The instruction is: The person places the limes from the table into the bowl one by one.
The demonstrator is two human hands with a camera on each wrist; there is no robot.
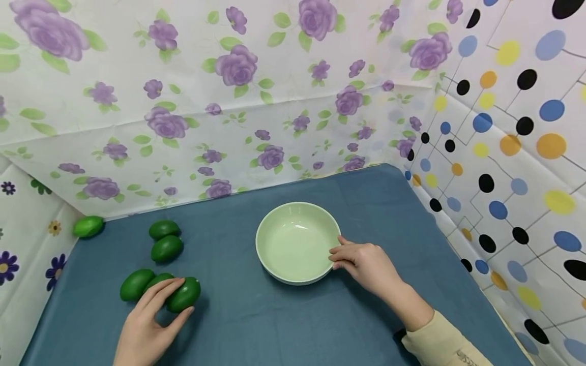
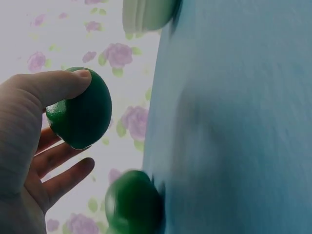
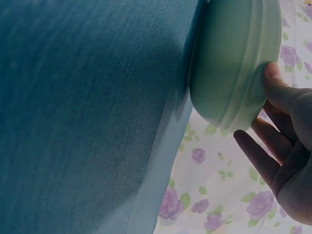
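- From my remote seat I watch the left hand (image 1: 148, 320) at the near left, its thumb and fingertips grasping a dark green fruit (image 1: 184, 296).
- My left wrist view shows that held fruit raised clear of the blue cloth (image 1: 256, 325), the thumb along its upper side.
- Just left of it I count 2 more: a full green oval (image 1: 135, 285) and a partly hidden fruit (image 1: 157, 279) behind the fingers.
- Farther back on the left I see a pair of green fruits (image 1: 167, 249), 1 lying right behind the other.
- In the far left corner sits a brighter green fruit (image 1: 88, 226), near the wall covering.
- The pale green bowl (image 1: 298, 246) stands upright on the cloth, right of all 6 fruits.
- My right hand (image 1: 368, 264) grips the bowl's right side at the rim, thumb against it, at least 1 finger stretched out below; a cream sleeve (image 1: 441, 338) covers that forearm.
- Purple-rose fabric (image 1: 274, 61) hangs at the far side, dotted fabric (image 1: 517, 152) at the right.
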